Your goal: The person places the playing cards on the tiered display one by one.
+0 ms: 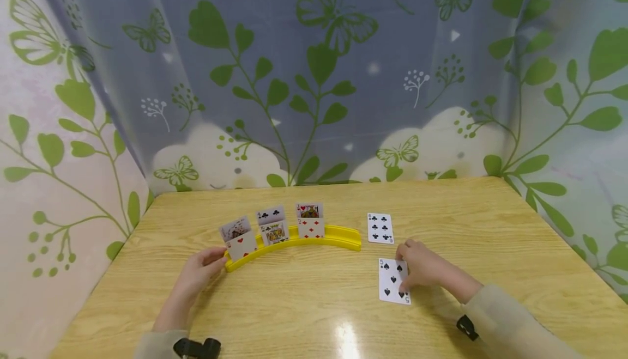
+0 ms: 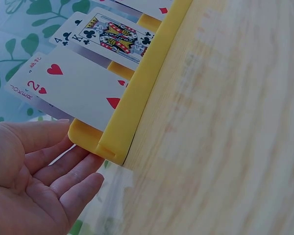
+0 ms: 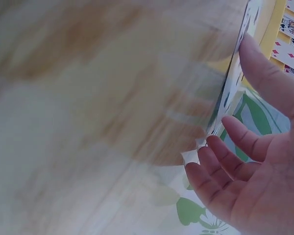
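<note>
A curved yellow card holder (image 1: 289, 239) stands left of centre. My left hand (image 1: 198, 272) holds its left end lightly between thumb and fingertips. The two of hearts (image 2: 78, 85) leans in the holder before a joker (image 2: 17, 90). Along it stand the king of clubs (image 2: 115, 36), the four of clubs (image 2: 63, 34), a diamonds card (image 1: 311, 228) and the jack of hearts (image 1: 309, 210). My right hand (image 1: 424, 266) is over the right edge of the five of spades (image 1: 390, 280), its thumb touching the face and the other fingertips near the upper corner.
The six of clubs (image 1: 380, 228) lies face up behind the five, right of the holder. A wooden table (image 1: 294, 304) bears everything. Behind it hangs a curtain (image 1: 294, 103) with leaves and butterflies. Dark straps (image 1: 196, 348) circle both wrists.
</note>
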`<action>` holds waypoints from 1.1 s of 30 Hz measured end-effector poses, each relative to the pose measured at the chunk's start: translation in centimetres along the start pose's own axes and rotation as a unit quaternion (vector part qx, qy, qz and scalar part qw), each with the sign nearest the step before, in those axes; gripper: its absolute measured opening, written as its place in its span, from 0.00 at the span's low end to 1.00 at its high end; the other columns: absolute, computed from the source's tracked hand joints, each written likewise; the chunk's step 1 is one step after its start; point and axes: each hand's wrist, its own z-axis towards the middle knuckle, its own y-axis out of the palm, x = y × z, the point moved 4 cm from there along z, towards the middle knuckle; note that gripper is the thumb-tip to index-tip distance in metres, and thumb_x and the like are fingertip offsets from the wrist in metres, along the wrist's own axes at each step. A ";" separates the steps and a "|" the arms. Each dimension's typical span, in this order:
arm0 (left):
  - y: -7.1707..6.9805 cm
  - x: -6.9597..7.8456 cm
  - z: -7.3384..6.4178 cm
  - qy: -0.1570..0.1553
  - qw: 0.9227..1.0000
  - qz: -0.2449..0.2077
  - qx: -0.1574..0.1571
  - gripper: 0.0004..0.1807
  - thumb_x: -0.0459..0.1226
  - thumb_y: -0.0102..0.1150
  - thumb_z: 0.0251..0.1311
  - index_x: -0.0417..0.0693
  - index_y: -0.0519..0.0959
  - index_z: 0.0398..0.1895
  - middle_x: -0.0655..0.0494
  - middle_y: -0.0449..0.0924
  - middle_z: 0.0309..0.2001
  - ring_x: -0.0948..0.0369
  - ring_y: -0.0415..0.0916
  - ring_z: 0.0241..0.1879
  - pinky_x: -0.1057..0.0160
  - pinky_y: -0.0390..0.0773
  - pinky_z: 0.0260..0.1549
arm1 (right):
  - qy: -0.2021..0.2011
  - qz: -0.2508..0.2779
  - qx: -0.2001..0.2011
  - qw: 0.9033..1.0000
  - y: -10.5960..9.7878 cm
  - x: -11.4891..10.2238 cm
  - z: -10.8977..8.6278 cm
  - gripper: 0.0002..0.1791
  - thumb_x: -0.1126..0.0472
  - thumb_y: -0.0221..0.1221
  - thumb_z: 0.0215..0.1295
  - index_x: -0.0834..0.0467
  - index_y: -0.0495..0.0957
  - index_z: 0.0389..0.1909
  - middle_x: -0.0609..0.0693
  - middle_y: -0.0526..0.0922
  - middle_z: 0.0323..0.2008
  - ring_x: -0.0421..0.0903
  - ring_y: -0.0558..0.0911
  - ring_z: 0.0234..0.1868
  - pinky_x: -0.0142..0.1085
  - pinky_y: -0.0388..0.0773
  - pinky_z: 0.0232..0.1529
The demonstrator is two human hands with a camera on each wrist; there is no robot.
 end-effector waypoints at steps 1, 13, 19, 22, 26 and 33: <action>0.0 0.0 0.0 0.000 1.000 -0.001 0.000 0.19 0.34 0.49 0.61 0.32 0.68 0.53 0.37 0.70 0.51 0.50 0.67 0.50 0.60 0.70 0.45 | 0.005 0.003 0.001 1.000 0.0 0.0 0.0 0.27 0.57 0.73 0.30 0.63 0.70 0.31 0.50 0.65 0.28 0.46 0.64 0.31 0.38 0.66 0.32; -0.1 0.5 -0.3 0.001 1.000 -0.005 0.000 0.19 0.33 0.49 0.61 0.30 0.68 0.53 0.37 0.70 0.51 0.50 0.67 0.50 0.58 0.70 0.45 | 0.025 0.035 0.018 0.999 0.2 0.1 0.2 0.24 0.62 0.72 0.32 0.63 0.68 0.29 0.49 0.66 0.25 0.45 0.65 0.28 0.37 0.66 0.30; 0.0 0.3 -0.3 -0.004 1.000 -0.005 0.000 0.19 0.33 0.49 0.61 0.30 0.68 0.53 0.37 0.70 0.51 0.51 0.67 0.50 0.59 0.70 0.45 | 0.059 0.057 0.008 0.997 0.5 0.1 0.3 0.24 0.63 0.71 0.34 0.63 0.68 0.31 0.49 0.70 0.25 0.43 0.68 0.27 0.36 0.69 0.30; 0.0 0.3 -0.3 -0.003 1.000 -0.006 0.000 0.19 0.33 0.49 0.61 0.30 0.68 0.53 0.37 0.70 0.51 0.51 0.67 0.49 0.59 0.70 0.45 | 0.063 0.058 0.010 0.996 0.4 0.1 0.3 0.23 0.63 0.71 0.34 0.62 0.69 0.31 0.48 0.71 0.25 0.43 0.69 0.27 0.36 0.69 0.30; -0.1 0.2 -0.2 0.001 1.000 -0.005 -0.002 0.19 0.33 0.49 0.61 0.30 0.68 0.52 0.37 0.70 0.51 0.51 0.67 0.49 0.60 0.70 0.45 | 0.060 0.057 0.018 0.996 0.0 -0.1 0.3 0.22 0.64 0.70 0.35 0.63 0.70 0.32 0.49 0.72 0.26 0.43 0.70 0.27 0.37 0.70 0.31; -0.1 0.1 0.0 0.004 1.000 -0.004 -0.002 0.19 0.34 0.50 0.60 0.31 0.69 0.52 0.38 0.70 0.51 0.52 0.68 0.49 0.62 0.70 0.44 | 0.027 0.085 0.053 0.995 -1.2 -0.6 0.5 0.18 0.69 0.68 0.37 0.62 0.70 0.29 0.49 0.72 0.27 0.43 0.71 0.27 0.35 0.71 0.29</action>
